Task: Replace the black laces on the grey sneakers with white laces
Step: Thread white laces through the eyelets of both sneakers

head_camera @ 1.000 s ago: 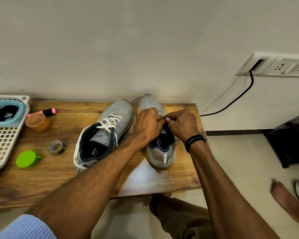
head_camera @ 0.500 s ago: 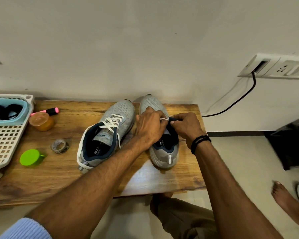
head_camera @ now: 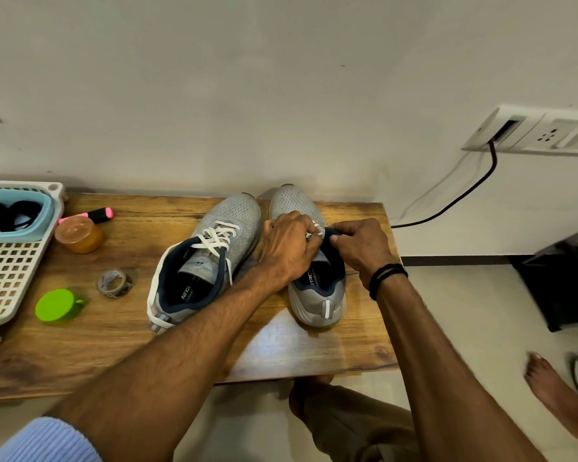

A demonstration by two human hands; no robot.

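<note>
Two grey sneakers stand side by side on a wooden table. The left sneaker carries a white lace crossed over its tongue. Over the right sneaker, both my hands meet at its lacing area. My left hand has curled fingers that pinch a white lace end. My right hand pinches the shoe's dark collar edge beside that lace. The hands hide most of that shoe's eyelets. Black laces lie in a pale blue tub at the far left.
A white slotted basket holds the blue tub. Near it lie a pink highlighter, an orange jar, a tape roll and a green cap. A socket strip with a black cable is on the wall; a bare foot rests on the floor.
Both hands have stayed over the right sneaker's lacing area, shifting slightly towards the heel while working the white lace. The left sneaker has not moved.
</note>
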